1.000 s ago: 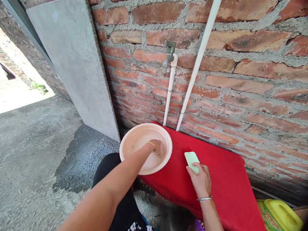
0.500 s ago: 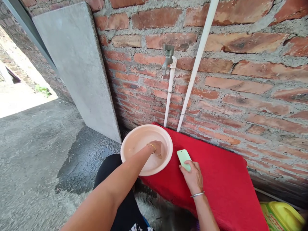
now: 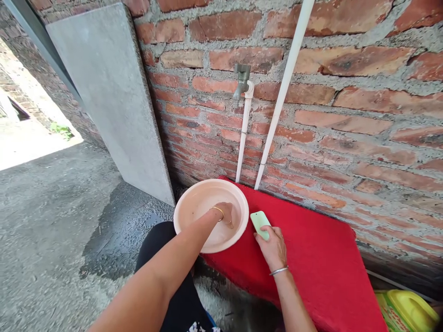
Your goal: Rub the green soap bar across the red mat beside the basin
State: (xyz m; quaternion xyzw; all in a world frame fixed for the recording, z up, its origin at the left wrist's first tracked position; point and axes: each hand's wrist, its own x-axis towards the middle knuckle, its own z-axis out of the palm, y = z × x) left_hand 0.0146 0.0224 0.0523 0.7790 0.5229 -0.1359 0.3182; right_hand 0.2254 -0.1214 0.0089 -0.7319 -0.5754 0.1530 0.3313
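A pale pink basin [image 3: 180, 196] with water in it stands at the left end of a red cloth [image 3: 311, 249]. My left hand [image 3: 224, 214] reaches down into the basin, its fingers curled and partly under the water; whatever they may hold is hidden. On the cloth, just right of the basin, my right hand [image 3: 272, 246] grips a light green scrub brush [image 3: 259, 221] by its near end. The brush lies flat side up, with a small hole at its far end, and its underside cannot be seen.
A grey tap [image 3: 241, 83] on a white pipe [image 3: 243, 138] rises behind the basin, against a brick wall [image 3: 363, 120]. A grey slab [image 3: 110, 92] leans at the left, near wet floor [image 3: 121, 230]. A yellow container [image 3: 408, 309] stands at the lower right.
My right hand and the scrub brush have slid a little left and away from me over the cloth, closer to the basin. My left hand stays in the basin.
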